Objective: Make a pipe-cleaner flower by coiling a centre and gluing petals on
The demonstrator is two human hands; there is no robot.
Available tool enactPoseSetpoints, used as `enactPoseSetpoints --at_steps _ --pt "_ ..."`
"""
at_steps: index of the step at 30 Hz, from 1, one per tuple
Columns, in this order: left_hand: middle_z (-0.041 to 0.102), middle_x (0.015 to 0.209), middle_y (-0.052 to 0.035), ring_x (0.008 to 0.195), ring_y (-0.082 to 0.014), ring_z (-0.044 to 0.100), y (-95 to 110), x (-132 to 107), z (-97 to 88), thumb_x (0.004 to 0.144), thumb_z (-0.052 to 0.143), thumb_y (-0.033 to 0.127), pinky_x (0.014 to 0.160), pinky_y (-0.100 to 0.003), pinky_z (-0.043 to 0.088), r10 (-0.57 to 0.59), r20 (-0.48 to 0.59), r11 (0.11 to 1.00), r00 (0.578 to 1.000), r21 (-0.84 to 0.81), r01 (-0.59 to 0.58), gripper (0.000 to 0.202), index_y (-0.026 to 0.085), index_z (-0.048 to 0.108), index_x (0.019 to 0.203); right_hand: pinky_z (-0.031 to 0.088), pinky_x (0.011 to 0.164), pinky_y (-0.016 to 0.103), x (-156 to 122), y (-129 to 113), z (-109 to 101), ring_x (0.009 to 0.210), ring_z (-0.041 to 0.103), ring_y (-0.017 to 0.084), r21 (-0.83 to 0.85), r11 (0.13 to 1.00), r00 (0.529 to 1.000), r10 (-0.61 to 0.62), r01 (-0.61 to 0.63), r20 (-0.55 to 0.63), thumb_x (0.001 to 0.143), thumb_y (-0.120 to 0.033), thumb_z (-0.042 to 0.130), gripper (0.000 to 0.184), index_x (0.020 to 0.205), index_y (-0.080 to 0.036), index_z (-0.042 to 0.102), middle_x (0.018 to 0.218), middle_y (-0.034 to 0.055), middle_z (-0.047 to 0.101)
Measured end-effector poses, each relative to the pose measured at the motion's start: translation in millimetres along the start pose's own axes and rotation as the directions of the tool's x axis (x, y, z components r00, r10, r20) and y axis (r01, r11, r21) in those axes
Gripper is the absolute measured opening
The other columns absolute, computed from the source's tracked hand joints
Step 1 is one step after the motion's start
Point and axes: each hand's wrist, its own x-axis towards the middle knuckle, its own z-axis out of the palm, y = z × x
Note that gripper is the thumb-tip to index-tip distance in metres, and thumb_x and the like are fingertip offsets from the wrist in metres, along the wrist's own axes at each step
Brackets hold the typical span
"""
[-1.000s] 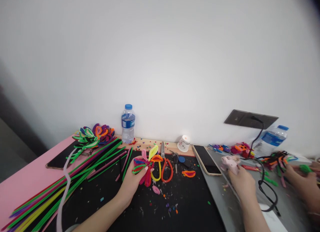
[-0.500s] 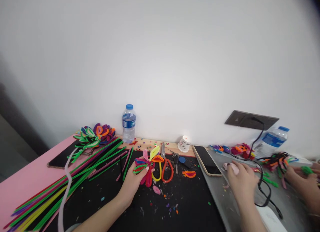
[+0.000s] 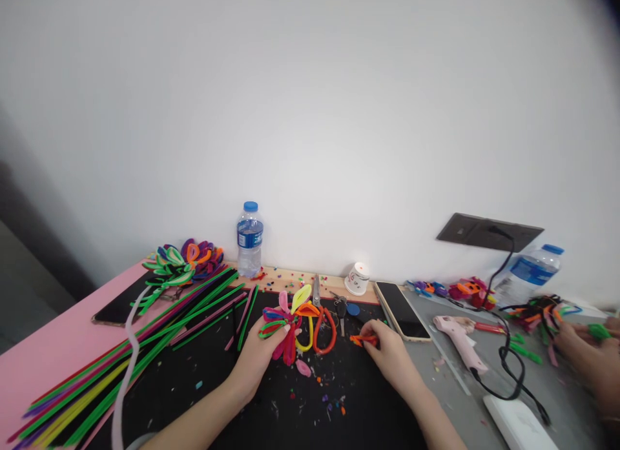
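My left hand (image 3: 259, 347) is closed on a multicoloured pipe-cleaner flower (image 3: 289, 334) with pink, yellow, orange, red and green loop petals. My right hand (image 3: 387, 353) has its fingers closed on an orange pipe-cleaner petal (image 3: 359, 340) at the black mat. Between the hands lie scissors (image 3: 324, 330) with one yellow and one red handle loop, partly behind the flower. A loose pink petal (image 3: 303, 368) rests just below the flower. A pink glue gun (image 3: 460, 343) lies on the grey surface to the right of my right hand, its cord attached.
Long pipe cleaners (image 3: 111, 366) and finished petals (image 3: 177, 263) lie left. A water bottle (image 3: 250, 240), paper cup (image 3: 358, 279), keys (image 3: 341, 311) and phone (image 3: 402, 311) stand or lie near the wall. At far right, another person's hands (image 3: 586, 353) hold something green.
My right hand has let go of the glue gun, moved left and taken hold of the orange petal. My left hand stays in place with the flower.
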Motion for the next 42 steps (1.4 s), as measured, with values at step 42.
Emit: enactPoseSetpoints --at_steps 42 --pt "0.068 0.069 -0.0058 0.053 -0.0252 0.067 0 -11 13.4 0.067 0.071 0.032 0.057 -0.041 0.053 -0.173 0.204 0.984 0.964 0.081 0.16 0.03 0.014 0.055 0.085 0.056 0.08 0.029 -26 -61 36 0.093 0.065 0.019 0.064 0.808 0.804 -0.569 0.586 -0.17 0.081 -0.005 0.046 0.028 0.099 -0.019 0.062 0.101 0.01 0.069"
